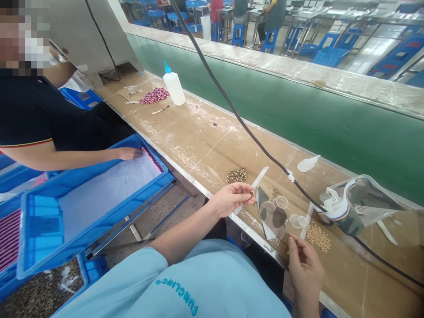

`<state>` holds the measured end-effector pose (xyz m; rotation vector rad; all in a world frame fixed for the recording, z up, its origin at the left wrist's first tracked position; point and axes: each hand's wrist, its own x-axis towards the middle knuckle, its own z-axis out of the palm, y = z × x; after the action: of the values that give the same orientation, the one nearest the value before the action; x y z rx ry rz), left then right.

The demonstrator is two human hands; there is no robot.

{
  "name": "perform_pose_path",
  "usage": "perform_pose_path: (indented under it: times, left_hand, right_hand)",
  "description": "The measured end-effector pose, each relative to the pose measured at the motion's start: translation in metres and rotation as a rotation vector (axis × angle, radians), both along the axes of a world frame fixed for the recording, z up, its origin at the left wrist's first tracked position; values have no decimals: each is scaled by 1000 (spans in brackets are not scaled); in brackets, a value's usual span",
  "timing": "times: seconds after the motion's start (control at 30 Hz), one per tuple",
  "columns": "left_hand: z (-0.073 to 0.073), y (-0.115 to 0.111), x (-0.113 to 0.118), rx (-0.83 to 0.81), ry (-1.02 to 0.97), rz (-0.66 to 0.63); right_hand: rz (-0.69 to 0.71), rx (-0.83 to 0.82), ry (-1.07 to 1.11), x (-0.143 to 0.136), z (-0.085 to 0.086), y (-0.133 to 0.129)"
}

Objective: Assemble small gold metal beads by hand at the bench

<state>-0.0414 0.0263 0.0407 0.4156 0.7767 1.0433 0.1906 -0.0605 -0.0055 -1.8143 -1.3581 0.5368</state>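
One long blue tray (41, 203) is at the far left, and another person's hand (129, 153) is at its end, by a pink row (153, 160) of small things. Next, on the table (188, 137), is a heap of pink and purple bits (155, 96), with a white bottle (175, 89) standing beside it — tip up, maybe so it won't drip. Then comes my left hand (233, 198). Its thumb and fingers pinch together at the tips around a tiny bit (252, 193), too small to name, and I think a light pinch suits something so little. Just past that hand sits a pile of shiny rings (236, 176), maybe for easy reach. A camouflage scrap (265, 216) lies between my hands, near two clear round dishes (294, 221). My right hand (306, 263) is half curled, thumb and first finger close; I cannot tell if they hold anything. Tan beads (318, 237) lie beside it, apart from the rings, perhaps so they don't mix. Last, a clear bag (377, 198) rests at the right — out of the way, I guess.
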Motion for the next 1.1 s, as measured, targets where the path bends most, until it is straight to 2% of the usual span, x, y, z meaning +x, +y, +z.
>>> perform_pose_path:
  times: [0.2, 0.4, 0.6, 0.73, 0.87, 1.1]
  left_hand:
    - [1, -5, 6, -3, 16, -47]
    - [4, -15, 13, 11, 89, -151]
    - [-4, -25, 30, 17, 185, -260]
    - [-12, -30, 43, 41, 203, -321]
    - [-21, -29, 50, 99, 225, -323]
    - [-33, -27, 51, 138, 246, -341]
  right_hand:
    - [-4, -9, -7, 2, -4, 0]
    - [45, 1, 18, -5, 8, 0]
    - [73, -37, 112, 1, 8, -8]
    - [-68, -118, 182, 22, 5, -17]
    - [-253, -150, 102, 45, 5, -12]
    - [-183, -194, -93, 50, 14, 6]
